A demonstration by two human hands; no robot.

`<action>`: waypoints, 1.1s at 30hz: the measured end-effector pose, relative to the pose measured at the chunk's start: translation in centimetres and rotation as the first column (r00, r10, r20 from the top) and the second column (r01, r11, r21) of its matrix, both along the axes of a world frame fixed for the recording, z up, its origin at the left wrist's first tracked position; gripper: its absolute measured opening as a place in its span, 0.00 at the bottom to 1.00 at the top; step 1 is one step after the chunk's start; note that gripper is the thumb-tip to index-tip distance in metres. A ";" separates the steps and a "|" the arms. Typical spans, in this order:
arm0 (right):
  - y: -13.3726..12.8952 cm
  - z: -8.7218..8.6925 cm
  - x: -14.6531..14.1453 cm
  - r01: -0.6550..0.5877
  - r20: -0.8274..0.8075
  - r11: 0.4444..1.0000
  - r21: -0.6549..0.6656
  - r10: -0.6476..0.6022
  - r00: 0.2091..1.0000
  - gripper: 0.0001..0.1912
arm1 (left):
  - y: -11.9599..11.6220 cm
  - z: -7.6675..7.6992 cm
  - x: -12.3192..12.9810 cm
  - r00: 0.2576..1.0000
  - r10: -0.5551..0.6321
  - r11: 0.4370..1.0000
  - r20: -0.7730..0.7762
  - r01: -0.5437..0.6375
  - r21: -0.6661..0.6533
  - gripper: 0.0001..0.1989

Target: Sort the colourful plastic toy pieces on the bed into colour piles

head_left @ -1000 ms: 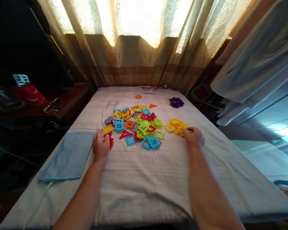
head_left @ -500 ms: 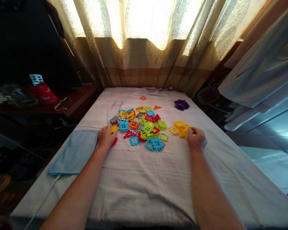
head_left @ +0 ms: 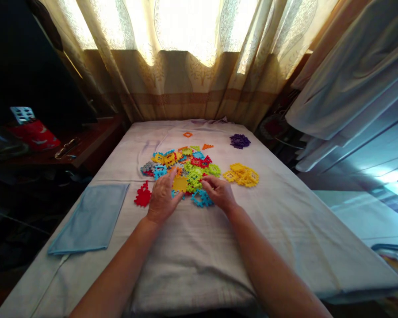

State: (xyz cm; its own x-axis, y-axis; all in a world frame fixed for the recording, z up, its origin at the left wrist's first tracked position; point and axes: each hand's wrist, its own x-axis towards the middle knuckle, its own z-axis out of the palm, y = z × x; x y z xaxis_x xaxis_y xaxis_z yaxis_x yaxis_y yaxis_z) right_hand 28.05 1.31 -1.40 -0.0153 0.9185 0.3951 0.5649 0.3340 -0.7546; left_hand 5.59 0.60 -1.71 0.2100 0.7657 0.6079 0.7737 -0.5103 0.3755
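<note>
My left hand [head_left: 162, 198] is at the front left of a mixed heap of plastic interlocking tiles [head_left: 195, 173], with a flat yellow tile [head_left: 180, 184] between its thumb and fingers. At the heap's right front, my right hand [head_left: 220, 192] has its fingers curled together near the green tiles; whatever they pinch is hidden. Blue tiles [head_left: 201, 198] lie just below its fingertips. To the left of my left hand rests a small group of red tiles [head_left: 142, 194]. A pile of yellow tiles [head_left: 243, 175] sits beyond my right hand.
A purple pile [head_left: 240, 141] is at the back right of the cloth-covered table [head_left: 199, 247]. Two orange pieces, a square [head_left: 187, 134] and a triangle [head_left: 208, 146], lie behind the heap. A folded blue cloth-like pad [head_left: 89, 218] with a cord occupies the left side.
My left hand has moved right with a yellow tile, uncovering the red tiles. My right hand has left the yellow pile and come left to the heap. The view has shifted slightly.
</note>
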 end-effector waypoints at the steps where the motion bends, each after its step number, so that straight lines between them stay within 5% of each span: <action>1: -0.1 -0.2 -0.7 -0.049 -0.047 0.998 -0.031 0.048 0.998 0.17 | -0.3 -0.1 0.8 0.999 -0.038 0.999 -0.020 0.038 0.012 0.38; 9: 0.7 -1.2 -1.4 -0.136 -0.280 0.980 -0.142 0.092 0.956 0.17 | -0.6 0.0 3.1 0.985 -0.141 0.989 -0.102 0.144 0.017 0.38; 13: 2.0 -0.7 3.0 0.212 -0.175 0.974 -0.085 -0.224 0.959 0.19 | -0.3 -0.1 2.6 0.989 -0.112 0.991 -0.092 0.118 0.066 0.37; 18: 2.8 -0.9 8.9 0.627 0.022 0.774 -0.090 -0.628 0.778 0.19 | 0.7 -0.7 0.2 0.995 0.002 0.992 -0.105 0.011 0.122 0.30; 24: 2.6 -1.5 10.3 0.718 0.179 0.679 -0.152 -0.696 0.696 0.19 | 3.2 -0.5 -3.4 0.980 0.149 0.988 -0.131 -0.142 0.067 0.22; 28: 2.4 -1.6 10.6 0.772 0.200 0.631 -0.072 -0.749 0.631 0.21 | 6.0 0.6 -5.1 0.962 0.219 0.974 -0.162 -0.225 -0.021 0.21; 33: 2.4 -2.1 10.8 0.772 0.116 0.636 0.011 -0.767 0.631 0.20 | 10.4 2.8 -6.2 0.890 0.375 0.881 -0.260 -0.429 -0.200 0.23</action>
State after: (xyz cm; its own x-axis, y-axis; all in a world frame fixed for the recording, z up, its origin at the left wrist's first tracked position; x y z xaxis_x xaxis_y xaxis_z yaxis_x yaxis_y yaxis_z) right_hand 38.86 3.73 -3.46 0.6667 0.6285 0.4006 0.6759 -0.2834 -0.6803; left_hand -0.63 10.96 1.06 -0.0478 0.9291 0.3667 0.9655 -0.0510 0.2552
